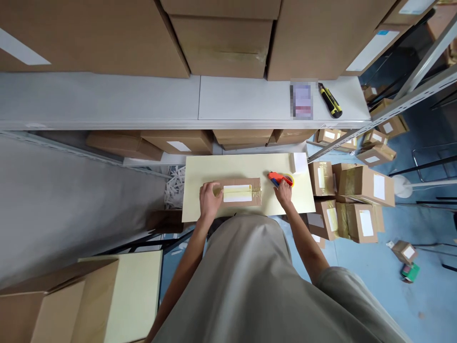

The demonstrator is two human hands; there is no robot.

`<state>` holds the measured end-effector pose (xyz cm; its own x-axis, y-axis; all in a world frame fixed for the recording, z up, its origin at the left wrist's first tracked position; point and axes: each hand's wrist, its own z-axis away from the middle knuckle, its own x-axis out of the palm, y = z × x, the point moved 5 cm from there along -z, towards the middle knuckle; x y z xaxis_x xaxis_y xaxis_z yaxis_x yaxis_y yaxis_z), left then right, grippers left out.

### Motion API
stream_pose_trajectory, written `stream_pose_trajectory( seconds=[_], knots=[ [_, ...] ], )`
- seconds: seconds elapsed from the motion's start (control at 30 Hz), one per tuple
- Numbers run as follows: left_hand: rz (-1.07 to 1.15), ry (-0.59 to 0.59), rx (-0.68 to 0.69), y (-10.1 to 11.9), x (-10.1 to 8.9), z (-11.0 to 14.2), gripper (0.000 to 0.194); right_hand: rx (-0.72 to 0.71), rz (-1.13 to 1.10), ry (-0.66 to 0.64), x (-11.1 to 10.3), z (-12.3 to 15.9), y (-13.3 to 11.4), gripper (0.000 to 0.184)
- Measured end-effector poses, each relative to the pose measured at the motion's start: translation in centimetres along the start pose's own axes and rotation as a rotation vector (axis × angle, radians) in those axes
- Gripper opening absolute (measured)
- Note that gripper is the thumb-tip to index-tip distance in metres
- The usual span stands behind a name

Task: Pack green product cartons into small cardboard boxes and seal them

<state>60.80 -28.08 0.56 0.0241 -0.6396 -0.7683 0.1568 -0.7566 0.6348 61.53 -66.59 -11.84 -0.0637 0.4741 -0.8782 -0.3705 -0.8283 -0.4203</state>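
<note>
On the pale yellow work table (246,164) lies a small cardboard box (237,203), its long side running left to right. A white label (237,193) and clear yellowish tape cover its top. My left hand (210,200) grips the left end of the box, with thumb and fingers curled at the tape end. To the right of the box, my right hand (283,191) is closed on a red and blue tape dispenser (277,177) with a yellow roll, low over the table. My palm hides part of its handle.
A white stack of labels (299,163) sits at the table's back right corner. Above it, a shelf (143,100) holds large cartons and a yellow-black box cutter (330,101). Taped parcels (357,183) are piled to the right. An open carton (67,300) stands lower left.
</note>
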Motion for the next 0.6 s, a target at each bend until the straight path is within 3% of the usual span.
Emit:
stream_pose_trajectory(
  seconds=[0.3,0.6],
  knots=[
    [0.041,-0.008,0.015,1.3,0.8,0.4,0.019,0.013,0.036,-0.049,0.3,-1.5,0.9,0.019],
    [0.196,-0.083,0.047,2.0,2.5,1.9,0.014,0.017,0.044,-0.111,-1.1,-1.0,1.8,0.044]
  ],
)
